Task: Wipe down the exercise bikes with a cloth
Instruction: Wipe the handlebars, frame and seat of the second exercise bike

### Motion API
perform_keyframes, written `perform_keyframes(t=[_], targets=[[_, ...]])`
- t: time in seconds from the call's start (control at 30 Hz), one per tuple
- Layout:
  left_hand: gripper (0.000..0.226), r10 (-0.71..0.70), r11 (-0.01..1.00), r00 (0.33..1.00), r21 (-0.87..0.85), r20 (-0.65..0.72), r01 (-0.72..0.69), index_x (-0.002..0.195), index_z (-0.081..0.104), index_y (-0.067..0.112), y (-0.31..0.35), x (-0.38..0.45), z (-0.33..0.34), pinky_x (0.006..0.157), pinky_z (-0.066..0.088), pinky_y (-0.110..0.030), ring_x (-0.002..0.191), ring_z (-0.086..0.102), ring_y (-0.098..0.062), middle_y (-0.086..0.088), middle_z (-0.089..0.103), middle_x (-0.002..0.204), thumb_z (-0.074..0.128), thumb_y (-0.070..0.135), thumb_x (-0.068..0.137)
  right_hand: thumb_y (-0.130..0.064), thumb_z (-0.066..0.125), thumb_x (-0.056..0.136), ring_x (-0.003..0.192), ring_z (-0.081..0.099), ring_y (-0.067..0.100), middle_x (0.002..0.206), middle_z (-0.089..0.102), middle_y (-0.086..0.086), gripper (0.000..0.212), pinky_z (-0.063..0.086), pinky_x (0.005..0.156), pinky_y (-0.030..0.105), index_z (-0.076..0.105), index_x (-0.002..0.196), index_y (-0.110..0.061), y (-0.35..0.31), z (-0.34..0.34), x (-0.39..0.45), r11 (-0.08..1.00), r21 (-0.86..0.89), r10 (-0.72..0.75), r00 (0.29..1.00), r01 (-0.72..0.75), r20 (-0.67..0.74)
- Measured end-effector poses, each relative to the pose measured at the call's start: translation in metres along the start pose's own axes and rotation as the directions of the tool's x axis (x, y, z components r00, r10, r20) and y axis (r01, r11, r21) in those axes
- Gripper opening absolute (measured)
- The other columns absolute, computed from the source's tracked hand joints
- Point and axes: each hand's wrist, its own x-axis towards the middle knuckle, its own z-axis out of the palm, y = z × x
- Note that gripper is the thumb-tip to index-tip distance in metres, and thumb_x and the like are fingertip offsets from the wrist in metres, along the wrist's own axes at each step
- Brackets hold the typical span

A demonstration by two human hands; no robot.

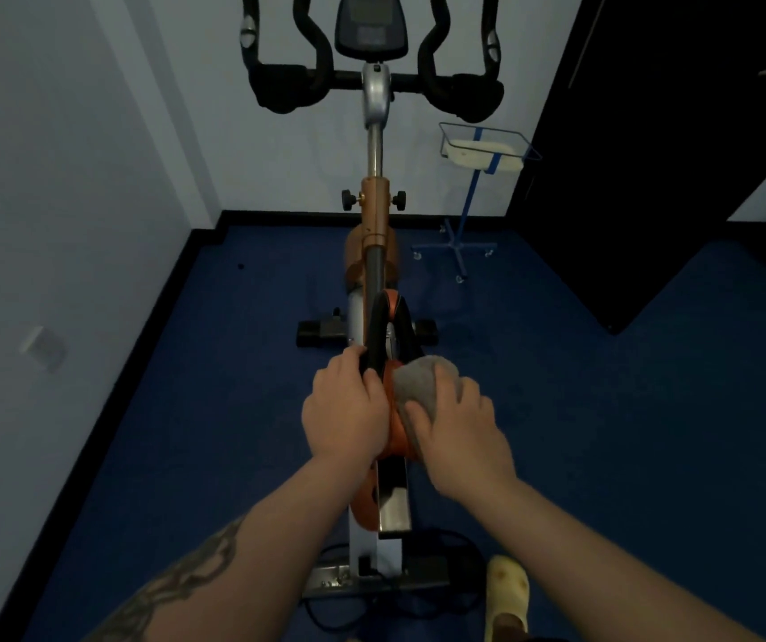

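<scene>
An exercise bike (374, 210) stands on blue floor (603, 433). The left hand (343, 407) grips the black and orange saddle (388, 326). Just right of it, the right hand (457, 430) presses a grey cloth (423, 382) against the saddle's side, fingers curled over it.

Small gym room: exercise bike (374, 252) on blue floor (603, 410), bare white walls (71, 178).
</scene>
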Motion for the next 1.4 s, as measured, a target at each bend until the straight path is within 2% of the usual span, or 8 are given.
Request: perform_keyframes(t=[0.2,0.43,0.67,0.93,1.07,1.2,1.33,1.4], targets=[[0.034,0.009,1.000,1.000,-0.010,-0.001,-0.009,0.128,0.052,0.026,0.000,-0.001,-0.001,0.075,0.043,-0.036,0.103,0.053,-0.015,0.006,0.059,0.116,0.039,0.029,0.097,-0.052,0.026,0.100,0.110,0.051,0.030,0.129,0.048,0.012,0.049,0.040,0.079,0.038,0.037,0.132,-0.017,-0.015,-0.013,0.052,0.990,0.021,0.132,0.979,-0.137,0.157],[0.031,0.007,0.999,1.000,-0.050,-0.030,-0.008,0.126,0.053,0.028,-0.002,-0.003,0.000,0.073,0.037,-0.030,0.102,0.053,-0.011,0.009,0.060,0.115,0.041,0.028,0.098,-0.057,0.027,0.095,0.116,0.040,0.023,0.136,0.036,0.005,0.063,0.044,0.079,0.036,0.012,0.149,-0.027,-0.003,-0.003,0.005,1.000,-0.021,-0.010,1.000,0.010,0.006],[0.030,-0.024,0.996,0.996,-0.093,-0.090,0.015,0.126,0.057,0.028,0.002,-0.006,-0.001,0.078,0.046,-0.034,0.102,0.056,-0.011,0.009,0.064,0.112,0.043,0.026,0.099,-0.053,0.024,0.100,0.109,0.055,0.032,0.128,0.053,0.015,0.054,0.034,0.072,0.035,0.034,0.132,-0.011,-0.028,-0.005,0.099,0.993,0.025,0.107,0.969,-0.115,0.223],[0.026,-0.136,0.991,0.962,-0.039,-0.237,0.130,0.115,0.066,0.026,0.012,-0.007,0.007,0.079,0.049,-0.033,0.094,0.061,-0.007,0.011,0.068,0.106,0.046,0.023,0.098,-0.055,0.025,0.098,0.109,0.056,0.030,0.144,0.037,0.013,0.069,0.041,0.070,0.034,0.000,0.153,-0.023,0.000,0.009,0.100,0.977,0.139,-0.184,0.971,0.164,0.152],[0.023,-0.257,0.966,0.879,-0.069,-0.402,0.250,0.105,0.066,0.023,0.016,-0.013,0.014,0.080,0.045,-0.033,0.090,0.054,-0.006,0.011,0.063,0.099,0.045,0.019,0.099,-0.053,0.029,0.099,0.126,0.044,0.032,0.148,0.031,0.010,0.059,0.042,0.098,0.041,0.024,0.149,-0.023,-0.011,0.011,0.171,0.897,0.398,-0.287,0.937,0.191,0.197],[0.023,-0.571,0.821,0.646,-0.379,-0.507,0.428,0.115,0.055,0.024,0.033,-0.025,0.031,0.086,0.042,-0.030,0.105,0.051,-0.009,0.010,0.054,0.110,0.040,0.033,0.100,-0.047,0.034,0.101,0.119,0.048,0.026,0.127,0.054,0.003,0.042,0.037,0.102,0.042,0.060,0.120,-0.020,-0.002,0.000,0.220,0.723,0.199,-0.690,0.705,0.661,0.164],[0.052,-0.739,0.671,0.453,-0.604,-0.498,0.430,0.142,0.034,0.017,0.060,-0.033,0.051,0.099,0.031,-0.024,0.124,0.039,-0.008,0.004,0.037,0.136,0.050,0.037,0.097,-0.043,0.034,0.100,0.102,0.058,0.026,0.106,0.065,0.002,0.037,0.039,0.093,0.040,0.066,0.106,-0.025,-0.017,-0.005,0.196,0.228,0.041,-0.951,0.213,0.973,0.223],[0.077,-0.796,0.603,0.402,-0.642,-0.452,0.473,0.150,0.020,0.014,0.072,-0.038,0.062,0.109,0.024,-0.027,0.136,0.029,-0.015,-0.003,0.027,0.150,0.060,0.041,0.091,-0.047,0.030,0.101,0.101,0.060,0.026,0.109,0.065,0.002,0.039,0.042,0.089,0.041,0.060,0.113,-0.027,-0.029,-0.008,0.182,0.114,0.125,-0.932,0.063,0.985,0.358]])
